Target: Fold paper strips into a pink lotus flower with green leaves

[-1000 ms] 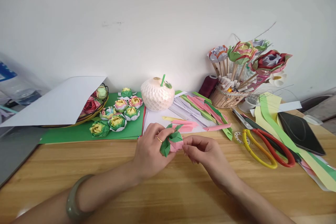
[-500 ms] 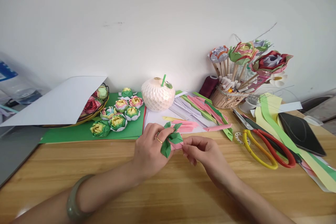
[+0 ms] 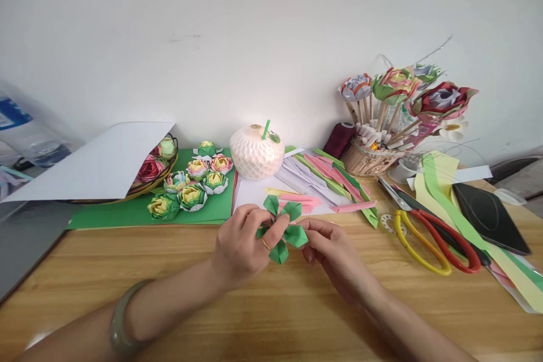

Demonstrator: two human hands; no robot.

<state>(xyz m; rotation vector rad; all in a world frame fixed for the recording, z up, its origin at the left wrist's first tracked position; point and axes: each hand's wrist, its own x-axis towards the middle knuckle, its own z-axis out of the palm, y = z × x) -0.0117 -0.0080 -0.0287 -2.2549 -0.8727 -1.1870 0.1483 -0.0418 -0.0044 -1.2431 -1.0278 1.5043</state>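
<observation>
Fingers of my left hand are closed round a green folded-paper piece, with the index fingertip on its middle. Its several pointed petals spread outward, facing up toward the camera. My right hand is pinched at the piece's right edge; whatever lies between its fingertips is too hidden to make out. Both hands are above the wooden table. Behind them lie folded pink strips on white paper.
Finished paper flowers sit on green paper at the left. A white textured ornament stands behind the hands. Large scissors lie at right, near a basket of stemmed paper flowers and a black device.
The green piece has turned from a tilted side view, with pink showing, to face the camera with its petals spread. My left index finger has moved onto its middle.
</observation>
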